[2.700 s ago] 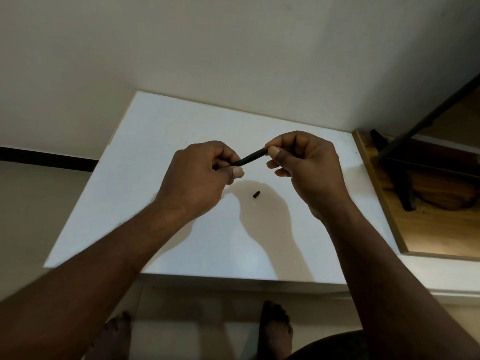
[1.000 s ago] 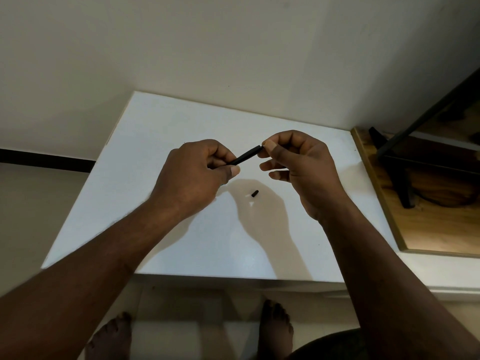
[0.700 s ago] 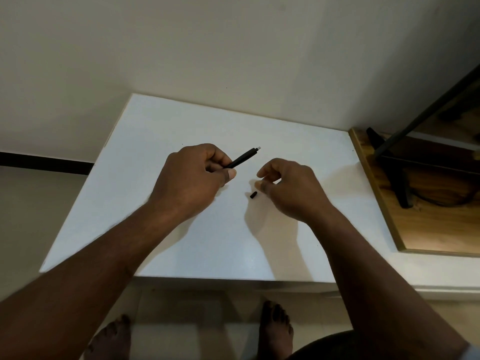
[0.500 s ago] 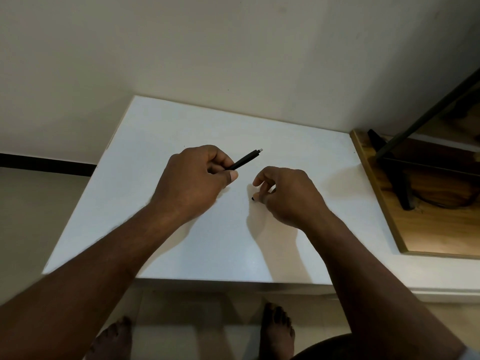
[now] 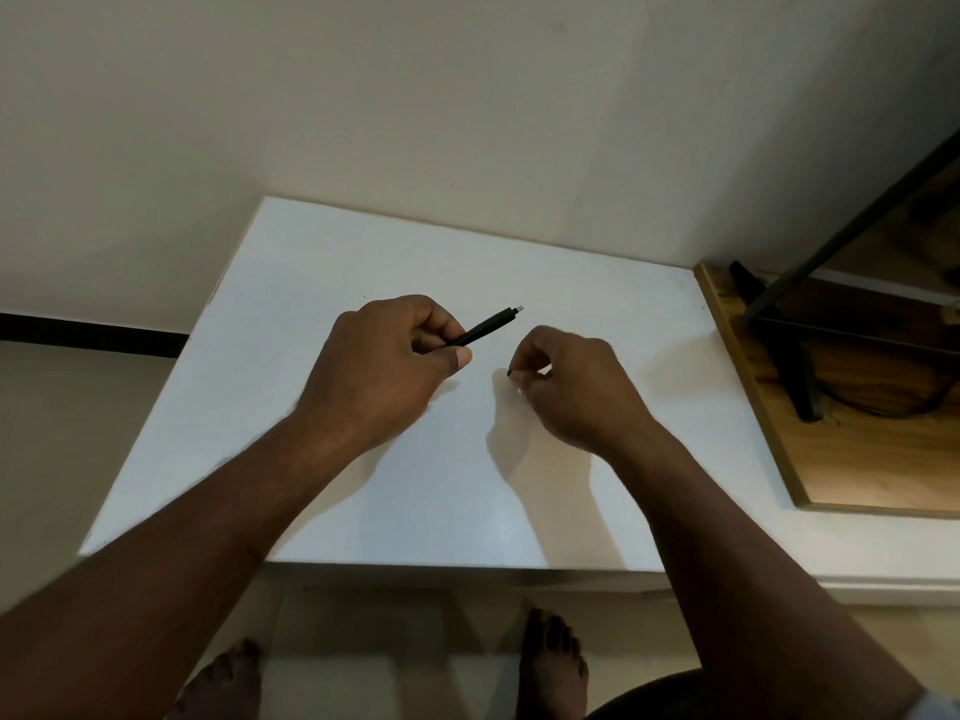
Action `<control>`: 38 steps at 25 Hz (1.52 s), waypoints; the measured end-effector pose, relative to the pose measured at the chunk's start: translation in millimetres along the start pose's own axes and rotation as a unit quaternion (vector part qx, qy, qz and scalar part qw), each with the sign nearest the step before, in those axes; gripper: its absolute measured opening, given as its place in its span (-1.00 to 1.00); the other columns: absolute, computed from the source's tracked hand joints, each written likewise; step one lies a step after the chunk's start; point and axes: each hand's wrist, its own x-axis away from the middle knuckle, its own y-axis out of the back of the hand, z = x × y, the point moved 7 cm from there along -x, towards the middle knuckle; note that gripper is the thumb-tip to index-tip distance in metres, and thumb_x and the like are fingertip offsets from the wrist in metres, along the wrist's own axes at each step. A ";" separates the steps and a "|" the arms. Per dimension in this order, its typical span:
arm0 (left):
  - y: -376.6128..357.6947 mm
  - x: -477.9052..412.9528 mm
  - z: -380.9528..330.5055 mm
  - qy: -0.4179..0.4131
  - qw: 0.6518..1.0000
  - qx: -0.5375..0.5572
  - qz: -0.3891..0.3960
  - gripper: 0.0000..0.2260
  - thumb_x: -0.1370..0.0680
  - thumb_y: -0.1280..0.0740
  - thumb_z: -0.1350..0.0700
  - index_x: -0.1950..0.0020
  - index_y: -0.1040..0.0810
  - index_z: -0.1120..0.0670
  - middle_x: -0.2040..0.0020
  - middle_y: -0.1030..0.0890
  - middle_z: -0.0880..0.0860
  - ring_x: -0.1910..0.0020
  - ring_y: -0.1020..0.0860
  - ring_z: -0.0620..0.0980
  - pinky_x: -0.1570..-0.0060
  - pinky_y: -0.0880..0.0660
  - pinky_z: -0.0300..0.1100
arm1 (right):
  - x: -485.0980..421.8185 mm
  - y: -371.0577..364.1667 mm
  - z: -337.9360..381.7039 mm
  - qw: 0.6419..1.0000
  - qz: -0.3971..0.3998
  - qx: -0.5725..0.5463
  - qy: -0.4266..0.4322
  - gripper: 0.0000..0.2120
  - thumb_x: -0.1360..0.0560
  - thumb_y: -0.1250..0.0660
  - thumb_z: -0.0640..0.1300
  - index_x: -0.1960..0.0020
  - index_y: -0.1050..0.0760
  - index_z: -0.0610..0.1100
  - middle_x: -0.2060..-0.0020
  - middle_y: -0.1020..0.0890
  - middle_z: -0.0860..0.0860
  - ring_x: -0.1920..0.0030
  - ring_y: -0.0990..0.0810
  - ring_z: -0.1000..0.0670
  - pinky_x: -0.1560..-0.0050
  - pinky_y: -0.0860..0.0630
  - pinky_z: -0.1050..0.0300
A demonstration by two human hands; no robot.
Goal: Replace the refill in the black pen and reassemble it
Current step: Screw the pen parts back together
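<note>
My left hand (image 5: 384, 366) is closed around the black pen barrel (image 5: 485, 327), which sticks out up and to the right, with a pale refill end showing at its tip. My right hand (image 5: 571, 387) is just to the right and lower, close above the white table (image 5: 322, 283). Its thumb and forefinger pinch a small black pen piece (image 5: 510, 373), of which only the end shows. The rest of the barrel is hidden inside my left fist.
A wooden board (image 5: 852, 407) with a black stand (image 5: 779, 335) and a cable lies at the table's right. The wall rises right behind the table. My bare feet (image 5: 550, 662) show on the floor below the front edge.
My right hand let go of the barrel's end, dropped to the table and closed its fingertips on the small black piece. The left hand kept holding the barrel.
</note>
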 end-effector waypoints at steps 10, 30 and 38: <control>1.1 -0.1 -0.5 -0.008 1.000 -0.007 -0.012 -0.92 -0.50 -0.54 0.01 0.13 -0.67 -0.14 0.25 -0.71 -0.21 0.17 -0.64 -0.29 0.22 -0.44 -0.33 | 1.3 44.4 8.5 0.944 -0.102 -0.312 0.001 -0.87 -0.58 -0.46 -0.22 0.00 -0.73 -0.02 0.14 -0.77 0.07 0.20 -0.74 0.08 0.21 -0.59 0.28; 5.1 0.7 -3.6 -0.021 0.999 -0.028 -0.021 -0.87 -0.50 -0.53 0.00 0.17 -0.64 -0.21 0.25 -0.69 -0.23 0.16 -0.63 -0.30 0.23 -0.43 -0.34 | 1.2 43.3 15.8 0.953 -0.077 -0.291 0.040 -0.82 -0.56 -0.45 -0.29 -0.02 -0.71 -0.03 0.14 -0.77 0.12 0.17 -0.73 0.05 0.20 -0.56 0.29; 5.3 0.5 -5.8 -0.033 0.999 -0.032 -0.017 -0.89 -0.50 -0.53 0.01 0.15 -0.65 -0.19 0.24 -0.70 -0.20 0.17 -0.64 -0.25 0.21 -0.45 -0.33 | 1.5 42.2 17.9 0.956 -0.074 -0.279 0.043 -0.82 -0.56 -0.47 -0.28 -0.01 -0.71 -0.01 0.19 -0.76 0.13 0.17 -0.74 0.04 0.21 -0.58 0.28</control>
